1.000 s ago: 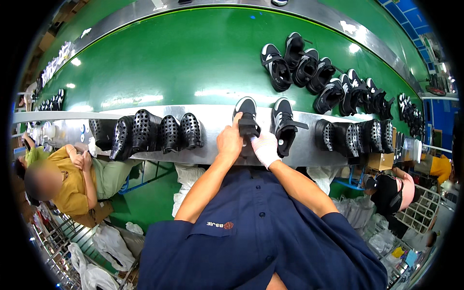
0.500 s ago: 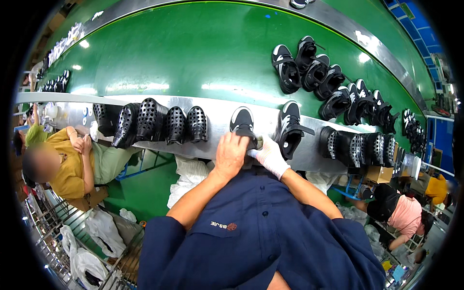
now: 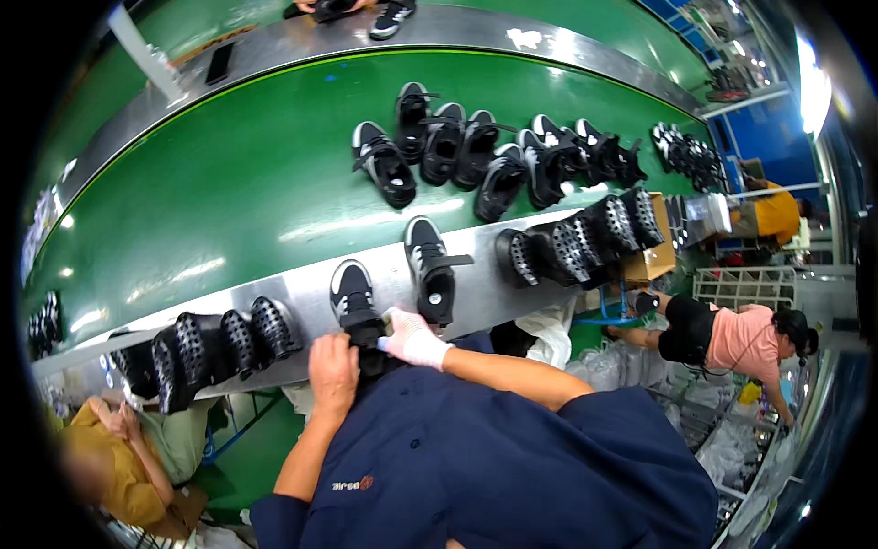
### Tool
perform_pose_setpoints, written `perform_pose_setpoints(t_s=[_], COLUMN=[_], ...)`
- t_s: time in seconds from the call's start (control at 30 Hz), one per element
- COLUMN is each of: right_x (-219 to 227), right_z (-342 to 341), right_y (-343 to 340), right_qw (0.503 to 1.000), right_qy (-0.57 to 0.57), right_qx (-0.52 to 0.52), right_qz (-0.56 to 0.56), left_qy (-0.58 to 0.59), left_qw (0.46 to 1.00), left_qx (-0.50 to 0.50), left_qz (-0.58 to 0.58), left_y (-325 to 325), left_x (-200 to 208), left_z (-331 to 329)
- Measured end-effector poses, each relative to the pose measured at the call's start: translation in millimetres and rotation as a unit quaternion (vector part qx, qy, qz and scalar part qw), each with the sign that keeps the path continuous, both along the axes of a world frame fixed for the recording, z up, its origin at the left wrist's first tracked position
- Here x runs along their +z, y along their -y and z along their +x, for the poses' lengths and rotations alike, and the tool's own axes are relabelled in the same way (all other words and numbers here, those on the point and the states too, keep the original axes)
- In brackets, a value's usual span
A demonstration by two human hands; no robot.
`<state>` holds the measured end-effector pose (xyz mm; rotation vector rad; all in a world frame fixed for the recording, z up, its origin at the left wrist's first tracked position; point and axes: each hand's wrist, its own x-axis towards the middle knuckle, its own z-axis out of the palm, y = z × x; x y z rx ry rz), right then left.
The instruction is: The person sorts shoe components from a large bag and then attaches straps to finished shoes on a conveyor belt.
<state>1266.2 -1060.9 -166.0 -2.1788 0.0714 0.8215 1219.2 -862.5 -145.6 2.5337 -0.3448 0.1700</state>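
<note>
the black-and-grey shoe (image 3: 351, 285) is on the steel desk (image 3: 489, 297), toe pointing away from the person. the bare left grip (image 3: 332, 366) is curled closed on its near end; the gloved right grip (image 3: 413, 339) pinches that end from the other side. a matching shoe (image 3: 426, 256) stands just to the right. perforated black pieces (image 3: 190, 348) flank both, and more shoes (image 3: 444, 142) stand beyond.

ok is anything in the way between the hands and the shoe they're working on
Nothing visible is in the way: the bare left hand and gloved right hand are both right at the near end of the black-and-grey shoe. The second shoe stands to its right, not between.
</note>
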Motion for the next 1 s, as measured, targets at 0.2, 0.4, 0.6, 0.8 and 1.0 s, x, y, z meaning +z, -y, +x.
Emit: perform_pose_setpoints(t_s=[0.2,0.4,0.6,0.8,1.0], right_x=[11,-11,-30,87,88], right_z=[3,4,-7,44,61], right_y=[-12,-21,-12,8,-9], right_qw=[0.989,0.998,0.972,0.975,0.934], right_qy=[-0.104,-0.055,-0.159,-0.048,-0.058], right_qx=[-0.086,-0.030,-0.054,0.159,0.286], right_qz=[0.060,0.000,0.166,0.147,0.205], left_qy=[0.006,-0.209,-0.454,-0.334,-0.342], left_qw=[0.997,0.910,0.672,0.836,0.856], left_qx=[0.049,0.310,0.393,0.377,0.324], left_qz=[0.056,-0.180,-0.433,-0.219,-0.212], left_y=[7,3,-2,-26,-27], left_x=[-7,-6,-10,-9,33], left_z=[3,-17,-9,-50,-44])
